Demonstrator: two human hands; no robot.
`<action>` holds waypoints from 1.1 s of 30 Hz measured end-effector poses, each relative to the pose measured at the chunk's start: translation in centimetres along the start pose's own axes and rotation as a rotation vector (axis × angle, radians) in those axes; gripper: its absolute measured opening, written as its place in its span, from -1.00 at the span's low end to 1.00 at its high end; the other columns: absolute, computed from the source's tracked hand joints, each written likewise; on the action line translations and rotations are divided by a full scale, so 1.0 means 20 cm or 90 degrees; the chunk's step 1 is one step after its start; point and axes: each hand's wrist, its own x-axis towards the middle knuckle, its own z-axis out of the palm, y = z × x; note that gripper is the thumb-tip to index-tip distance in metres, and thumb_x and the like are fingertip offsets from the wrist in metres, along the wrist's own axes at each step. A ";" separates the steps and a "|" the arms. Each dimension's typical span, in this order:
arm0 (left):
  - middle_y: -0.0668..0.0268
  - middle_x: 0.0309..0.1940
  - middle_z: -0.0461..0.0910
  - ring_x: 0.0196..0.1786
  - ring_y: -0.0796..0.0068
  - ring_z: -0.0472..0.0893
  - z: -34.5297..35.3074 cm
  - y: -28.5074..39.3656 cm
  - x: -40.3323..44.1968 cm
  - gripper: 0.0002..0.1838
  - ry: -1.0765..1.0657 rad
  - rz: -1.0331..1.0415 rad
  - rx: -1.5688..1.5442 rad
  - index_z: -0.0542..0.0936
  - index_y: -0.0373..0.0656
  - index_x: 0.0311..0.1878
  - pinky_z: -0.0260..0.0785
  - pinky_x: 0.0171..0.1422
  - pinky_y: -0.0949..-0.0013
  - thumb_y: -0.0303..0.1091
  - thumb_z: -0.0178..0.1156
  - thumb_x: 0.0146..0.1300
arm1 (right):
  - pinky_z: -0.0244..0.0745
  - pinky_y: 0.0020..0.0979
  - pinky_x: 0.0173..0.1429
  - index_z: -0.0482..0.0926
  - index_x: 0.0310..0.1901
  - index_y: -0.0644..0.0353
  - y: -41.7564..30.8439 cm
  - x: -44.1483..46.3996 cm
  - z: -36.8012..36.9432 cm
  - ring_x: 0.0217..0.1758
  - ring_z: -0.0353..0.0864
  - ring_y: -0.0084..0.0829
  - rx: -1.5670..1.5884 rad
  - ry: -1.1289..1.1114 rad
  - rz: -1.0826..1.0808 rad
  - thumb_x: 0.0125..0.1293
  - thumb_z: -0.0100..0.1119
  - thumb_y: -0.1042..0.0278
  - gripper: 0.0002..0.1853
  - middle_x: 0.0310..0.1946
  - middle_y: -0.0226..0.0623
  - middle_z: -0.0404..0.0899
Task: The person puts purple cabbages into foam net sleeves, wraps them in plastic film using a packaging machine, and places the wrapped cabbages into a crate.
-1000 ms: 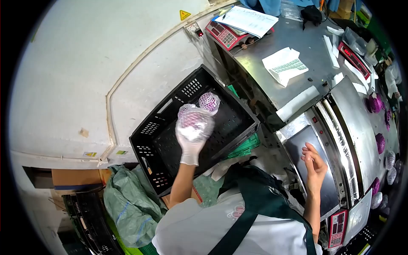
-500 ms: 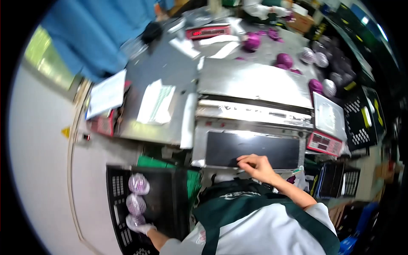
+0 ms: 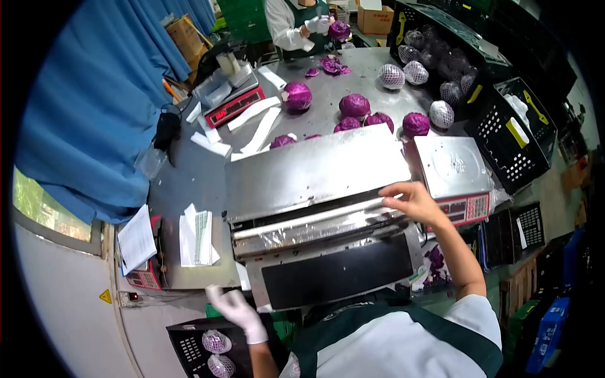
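My right hand [image 3: 413,201], bare, is at the right end of the metal wrapping machine [image 3: 315,170], over its roller bar. Its thumb and fingers are drawn together in a pinch; what lies between them, if anything, is too small to make out. Clear film [image 3: 283,238] shows along the bar. In front of the bar lies the machine's black plate [image 3: 334,269]. My left hand [image 3: 238,313], in a white glove, hangs left of the machine with fingers apart and nothing in them. Below it, wrapped purple cabbages [image 3: 217,341] in white net sit in a black crate [image 3: 183,343].
Bare red cabbages [image 3: 355,106] and netted ones [image 3: 391,76] lie on the metal table [image 3: 183,189]. A scale [image 3: 450,167] stands right of the machine, another scale [image 3: 236,106] at the back left. Across the table, a co-worker [image 3: 296,25] holds a cabbage.
My left hand has risen from the netted cabbages in the crate, leaving them behind. My right hand has moved from the black plate to the roller bar. The view has shifted and turned.
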 end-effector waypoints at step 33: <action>-0.03 0.14 0.34 0.18 -0.13 0.29 0.40 0.25 -0.23 -0.50 -0.394 0.197 0.378 0.46 -0.17 0.07 0.13 0.28 -0.03 -0.28 0.29 0.02 | 0.45 0.05 0.08 0.41 0.12 0.05 0.88 1.99 -0.75 0.00 0.57 -0.11 0.608 -0.123 0.219 0.11 0.08 -0.28 -0.33 0.03 -0.10 0.50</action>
